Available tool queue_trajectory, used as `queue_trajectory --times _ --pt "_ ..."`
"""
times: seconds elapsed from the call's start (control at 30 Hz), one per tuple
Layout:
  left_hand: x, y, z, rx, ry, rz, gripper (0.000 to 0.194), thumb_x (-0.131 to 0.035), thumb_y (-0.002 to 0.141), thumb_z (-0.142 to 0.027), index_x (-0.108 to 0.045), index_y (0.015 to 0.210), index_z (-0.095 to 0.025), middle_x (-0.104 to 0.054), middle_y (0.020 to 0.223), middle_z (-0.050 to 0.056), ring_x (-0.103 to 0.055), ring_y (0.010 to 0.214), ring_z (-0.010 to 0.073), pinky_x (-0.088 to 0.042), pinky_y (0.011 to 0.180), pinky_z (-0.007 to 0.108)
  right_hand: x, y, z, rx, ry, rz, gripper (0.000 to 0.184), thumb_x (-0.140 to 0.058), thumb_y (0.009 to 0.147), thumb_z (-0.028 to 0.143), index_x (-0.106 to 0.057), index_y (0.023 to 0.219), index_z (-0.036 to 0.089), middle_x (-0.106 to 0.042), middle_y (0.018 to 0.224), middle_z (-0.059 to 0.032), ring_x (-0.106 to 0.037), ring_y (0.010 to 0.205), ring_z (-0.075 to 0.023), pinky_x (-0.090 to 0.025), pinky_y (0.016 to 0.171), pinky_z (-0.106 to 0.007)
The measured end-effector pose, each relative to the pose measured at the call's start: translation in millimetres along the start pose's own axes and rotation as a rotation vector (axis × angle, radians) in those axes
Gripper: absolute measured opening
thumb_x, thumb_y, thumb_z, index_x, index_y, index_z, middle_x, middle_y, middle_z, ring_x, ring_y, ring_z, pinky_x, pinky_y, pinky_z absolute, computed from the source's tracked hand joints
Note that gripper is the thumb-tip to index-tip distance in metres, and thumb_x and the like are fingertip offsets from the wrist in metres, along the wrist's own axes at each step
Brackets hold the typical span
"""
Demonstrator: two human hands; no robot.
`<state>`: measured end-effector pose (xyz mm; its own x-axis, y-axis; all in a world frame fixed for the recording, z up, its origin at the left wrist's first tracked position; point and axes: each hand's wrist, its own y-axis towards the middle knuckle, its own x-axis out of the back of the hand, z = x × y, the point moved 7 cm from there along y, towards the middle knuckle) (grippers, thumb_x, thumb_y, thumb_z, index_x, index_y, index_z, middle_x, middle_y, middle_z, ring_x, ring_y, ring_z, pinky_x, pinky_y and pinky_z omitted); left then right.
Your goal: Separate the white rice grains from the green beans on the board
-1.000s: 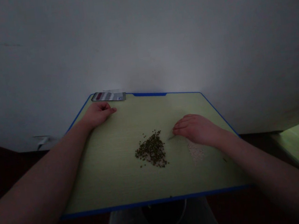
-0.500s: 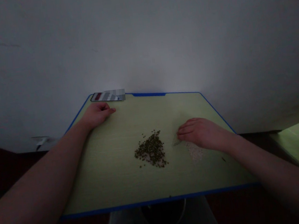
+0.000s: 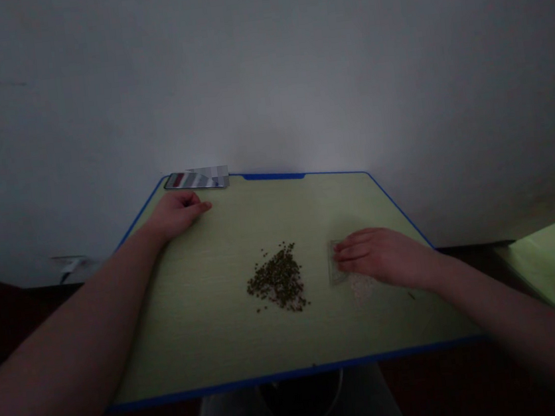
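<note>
My left hand [image 3: 178,214] rests at the far left of the pale tabletop [image 3: 202,337], its fingers curled in and the thumb pointing right; nothing shows in it. On the right, my right hand [image 3: 376,255] has its fingers together over a small clear rectangular piece [image 3: 334,275], which lies nearly flat. Its far side is covered by the fingers, and its exact kind cannot be made out. Just below that hand sits a thin patch of whitish grains [image 3: 363,288], partly covered. A pile of small dark green-brown grains [image 3: 278,281] is spread between my hands, touched by neither.
A phone [image 3: 197,179] with a lit screen lies at the far left corner. The table's blue rim [image 3: 274,175] is close to the wall. A dark round container [image 3: 302,399] is below the near edge. A dark speck [image 3: 412,296] lies at right.
My right hand has shifted slightly right and toward me, and the clear piece has gone from tilted to nearly flat. The left hand stays in place; the view has shifted slightly.
</note>
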<state>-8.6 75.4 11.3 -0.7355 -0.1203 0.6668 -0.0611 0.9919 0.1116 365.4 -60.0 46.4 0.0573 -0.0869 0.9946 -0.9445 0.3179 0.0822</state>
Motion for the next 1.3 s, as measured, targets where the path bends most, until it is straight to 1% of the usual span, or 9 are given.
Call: queue_trajectory --times 0.17,0.27,0.37,0.47,0.57,0.67,0.83,1.1,1.3 --pt "-0.1 1 2 0.006 -0.007 -0.005 0.035 -0.069 0.071 -0.046 -0.049 0.055 -0.022 -0.043 0.053 -0.002 -0.036 0.052 0.0119 -0.03 0.051 0.028 26 -31 31 -0.026 0.003 -0.21 0.035 -0.048 0.102 0.008 -0.075 0.12 0.023 -0.081 0.119 -0.0053 -0.072 0.121 -0.0232 -0.061 0.099 -0.04" --pt "-1.1 3 5 0.013 -0.01 0.003 0.035 -0.069 0.07 -0.046 -0.049 0.055 -0.022 -0.043 0.053 -0.002 -0.036 0.052 0.0117 -0.03 0.051 0.028 37 -41 58 -0.192 -0.01 -0.331 0.041 -0.05 0.101 0.01 -0.067 0.132 0.03 -0.081 0.117 -0.0068 -0.076 0.111 -0.024 -0.065 0.089 -0.04" --pt "-1.7 4 6 0.015 -0.006 0.002 0.035 -0.07 0.07 -0.047 -0.049 0.056 -0.022 -0.043 0.053 -0.002 -0.036 0.052 0.0117 -0.03 0.051 0.028 35 -46 83 -0.433 0.031 -0.432 0.047 -0.048 0.097 0.01 -0.059 0.137 0.033 -0.082 0.11 -0.008 -0.08 0.094 -0.0254 -0.068 0.074 -0.039" --pt "-2.5 3 5 0.023 0.0 0.009 0.036 -0.069 0.071 -0.047 -0.049 0.056 -0.022 -0.043 0.053 -0.002 -0.036 0.051 0.0118 -0.029 0.051 0.028 20 -45 100 -0.663 0.072 -0.471 0.046 -0.045 0.098 0.014 -0.055 0.14 0.032 -0.081 0.102 -0.0085 -0.08 0.082 -0.0268 -0.068 0.065 -0.039" --pt "-2.8 1 3 0.027 0.011 0.011 0.036 -0.069 0.071 -0.048 -0.049 0.057 -0.022 -0.043 0.052 -0.002 -0.036 0.051 0.0119 -0.028 0.05 0.027 7 -40 110 -0.776 0.105 -0.5 0.04 -0.044 0.1 0.017 -0.055 0.137 0.028 -0.081 0.098 -0.0095 -0.079 0.077 -0.0263 -0.068 0.063 -0.038" --pt "-2.4 0 2 0.032 0.021 0.004 0.035 -0.068 0.072 -0.048 -0.049 0.058 -0.022 -0.044 0.052 -0.002 -0.036 0.051 0.0117 -0.029 0.05 0.027 4 -39 111 -0.772 0.1 -0.509 0.031 -0.046 0.1 0.017 -0.061 0.127 0.024 -0.081 0.091 -0.0083 -0.078 0.073 -0.024 -0.067 0.062 -0.035" --pt "-2.9 -1 1 0.055 0.014 0.0 0.034 -0.069 0.071 -0.047 -0.049 0.058 -0.021 -0.043 0.052 -0.003 -0.035 0.05 0.0107 -0.029 0.05 0.026 7 -38 105 -0.658 0.037 -0.466 0.026 -0.048 0.098 0.009 -0.07 0.111 0.015 -0.078 0.085 -0.0083 -0.075 0.074 -0.0219 -0.066 0.066 -0.034" --pt "-2.5 -1 1 0.041 0.013 -0.004 0.034 -0.069 0.071 -0.046 -0.051 0.058 -0.021 -0.043 0.052 -0.003 -0.036 0.05 0.011 -0.029 0.05 0.027 5 -14 103 -0.499 0.012 -0.421 0.039 -0.044 0.089 -0.002 -0.074 0.112 0.01 -0.082 0.094 -0.0103 -0.075 0.08 -0.0235 -0.067 0.072 -0.036" --pt "-3.4 1 4 0.045 0.009 -0.004 0.034 -0.069 0.072 -0.045 -0.051 0.058 -0.02 -0.043 0.053 -0.003 -0.036 0.051 0.0109 -0.029 0.051 0.027 8 -18 114 -0.455 0.03 -0.426 0.039 -0.045 0.087 -0.001 -0.073 0.11 0.013 -0.082 0.095 -0.0081 -0.077 0.081 -0.0227 -0.068 0.076 -0.037"
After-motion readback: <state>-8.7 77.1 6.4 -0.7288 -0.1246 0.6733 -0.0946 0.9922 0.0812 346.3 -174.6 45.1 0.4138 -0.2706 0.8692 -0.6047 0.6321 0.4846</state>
